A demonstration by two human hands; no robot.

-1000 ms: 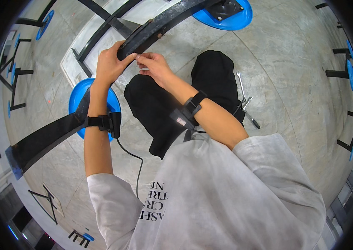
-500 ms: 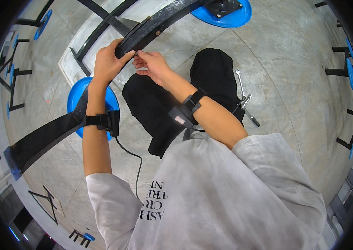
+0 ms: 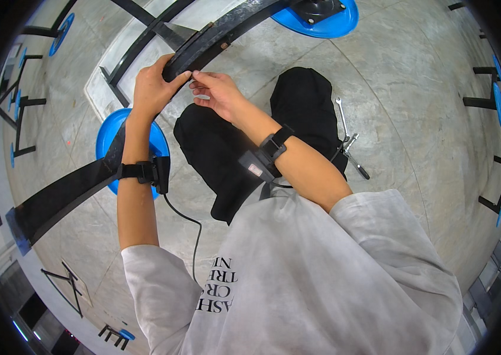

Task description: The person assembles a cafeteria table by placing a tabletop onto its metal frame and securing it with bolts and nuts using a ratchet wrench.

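Note:
A curved black metal bar [image 3: 241, 25] runs from the upper middle down to my hands, with a small bolt-like fitting [image 3: 225, 46] on its side. My left hand [image 3: 151, 90] wraps round its lower end, fingers behind it and thumb along the near side. Beside that thumb, my right hand [image 3: 220, 96] pinches with thumb and forefinger at the bar's side, its other fingers curled loosely. Whatever lies in that pinch is too small to make out. Both wrists wear black strapped devices.
A blue round seat [image 3: 106, 137] lies under my left forearm, near another black curved bar [image 3: 64, 201]. A second blue seat [image 3: 348, 21] is at the top. Right of my knees lie a wrench [image 3: 340, 113] and a black-handled tool [image 3: 358, 168]. A cable [image 3: 198, 236] hangs by my left arm.
The right thumb and forefinger have shifted very slightly at the bar's side. My left hand and the bar stay in place.

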